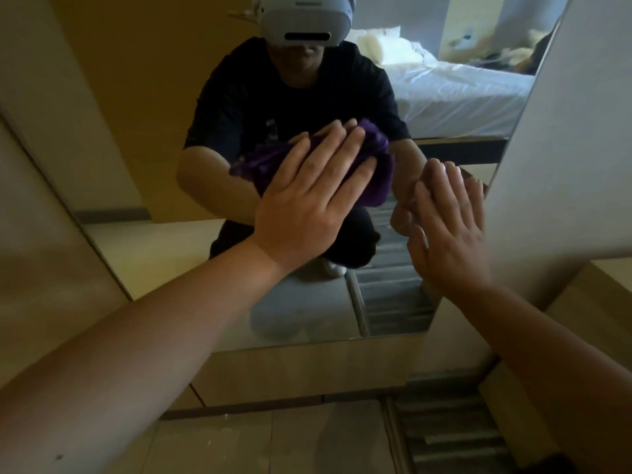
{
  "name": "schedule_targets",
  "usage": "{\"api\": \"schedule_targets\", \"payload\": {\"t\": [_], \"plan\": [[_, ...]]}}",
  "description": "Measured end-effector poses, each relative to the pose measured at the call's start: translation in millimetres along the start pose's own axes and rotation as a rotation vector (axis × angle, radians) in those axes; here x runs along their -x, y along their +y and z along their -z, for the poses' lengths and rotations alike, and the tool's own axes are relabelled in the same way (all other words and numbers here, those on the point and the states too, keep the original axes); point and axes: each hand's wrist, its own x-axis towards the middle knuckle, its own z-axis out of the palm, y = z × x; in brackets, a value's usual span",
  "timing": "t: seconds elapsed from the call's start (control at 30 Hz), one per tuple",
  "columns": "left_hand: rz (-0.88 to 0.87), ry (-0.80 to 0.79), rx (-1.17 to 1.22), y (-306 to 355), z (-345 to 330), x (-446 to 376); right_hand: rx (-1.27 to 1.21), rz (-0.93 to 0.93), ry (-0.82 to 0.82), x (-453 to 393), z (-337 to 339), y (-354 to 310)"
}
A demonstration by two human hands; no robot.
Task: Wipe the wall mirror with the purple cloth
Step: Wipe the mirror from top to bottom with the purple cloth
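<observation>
The wall mirror (154, 148) fills most of the view and reflects a crouching person in dark clothes with a headset. My left hand (307, 203) lies flat on the purple cloth (376, 165), pressing it against the glass near the mirror's middle. The cloth bunches out past my fingertips to the right and left. My right hand (451, 230) rests flat on the glass near the mirror's right edge, fingers together, holding nothing.
A pale wall panel (564, 148) juts out along the mirror's right side. Below the mirror runs a wooden base (307, 371) and a tiled floor (273, 439) with a slatted grate (451, 432) at the right. A bed shows in the reflection.
</observation>
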Motion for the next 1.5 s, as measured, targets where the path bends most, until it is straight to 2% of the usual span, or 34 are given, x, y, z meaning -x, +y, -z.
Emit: {"api": "schedule_targets", "payload": {"t": [0.13,0.37,0.57,0.63,0.7,0.83,0.93,1.0,1.13,1.4,1.5], "plan": [[-0.107,-0.11,0.046,42,-14,78,-0.014,0.0,0.04,4,-12,5],[-0.423,-0.471,0.044,109,-29,232,0.006,0.072,0.15,7,-31,18],[-0.374,-0.612,0.243,108,-16,220,0.037,0.051,0.091,5,-21,13],[-0.284,-0.61,0.312,106,-8,199,0.008,0.049,0.023,4,-10,11],[-0.144,-0.543,0.347,99,0,168,-0.049,0.038,-0.053,3,4,11],[0.051,-0.213,0.311,68,9,61,-0.137,-0.038,-0.07,8,27,19],[0.095,0.03,0.197,47,10,-29,-0.119,-0.122,-0.044,12,36,34],[0.106,0.102,0.125,40,2,-68,-0.101,-0.137,-0.042,12,37,44],[0.065,0.04,0.054,54,-22,-61,-0.06,-0.08,-0.017,10,32,58],[-0.169,-0.206,0.104,130,-53,89,0.015,0.015,0.022,16,12,70],[-0.329,-0.384,0.112,159,-57,146,0.006,0.019,0.07,14,7,73]]}}
